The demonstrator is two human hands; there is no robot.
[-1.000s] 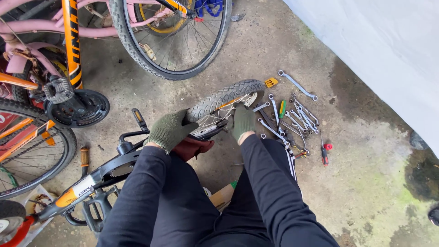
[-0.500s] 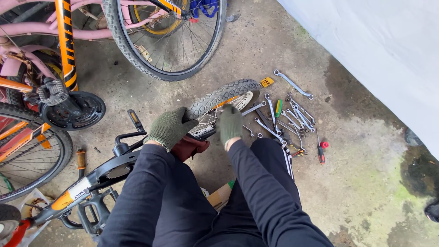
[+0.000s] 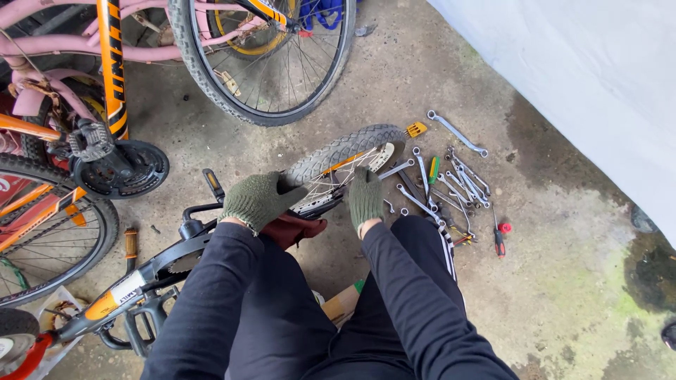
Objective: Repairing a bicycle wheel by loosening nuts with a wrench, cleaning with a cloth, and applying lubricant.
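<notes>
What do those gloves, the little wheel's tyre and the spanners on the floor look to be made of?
Gloves on the left hand and right hand: knitted fabric, green, matte and ribbed, likely cotton or wool.
Small wheel's tyre: black rubber by its dull knobbly tread.
Spanners: steel, probably plated, judging by the silvery shine.

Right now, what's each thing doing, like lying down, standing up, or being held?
Small bike wheel: lying on the concrete, both hands on it.
Left hand: gloved, its grip on the tyre.
Right hand: gloved, pressing on the wheel.
Wrenches: loose, scattered on the floor.
Red-handled screwdriver: lying flat.
Big bike wheel: upright.
</notes>
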